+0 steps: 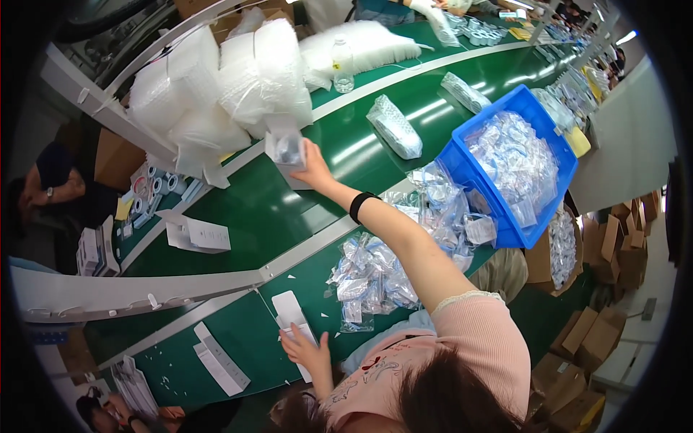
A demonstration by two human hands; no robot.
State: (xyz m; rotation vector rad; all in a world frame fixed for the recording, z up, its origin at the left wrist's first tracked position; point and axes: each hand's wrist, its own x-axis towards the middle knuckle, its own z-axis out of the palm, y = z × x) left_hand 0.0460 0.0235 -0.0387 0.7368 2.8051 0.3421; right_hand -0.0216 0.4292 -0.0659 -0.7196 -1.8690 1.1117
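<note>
Stretched out over the green conveyor, my right hand (312,167) grips the side of a white carton (276,153). Its top flaps are up, and something greyish and wrapped shows inside, too small to name. My left hand (307,351) lies with fingers spread on a flat, folded white carton (289,309) on the near green worktop. Beside my right arm spreads a pile of small clear plastic bags (375,278) with pale blue and white contents. More such bags fill a tilted blue bin (498,213) on the right.
Another open white carton (198,234) stands on the conveyor at left. Bubble-wrapped packages (395,128) lie farther along it. Large bubble-wrap bundles (261,68) and a clear bottle (342,66) line the far side. A folded carton (219,361) lies left of my left hand. Other people work nearby.
</note>
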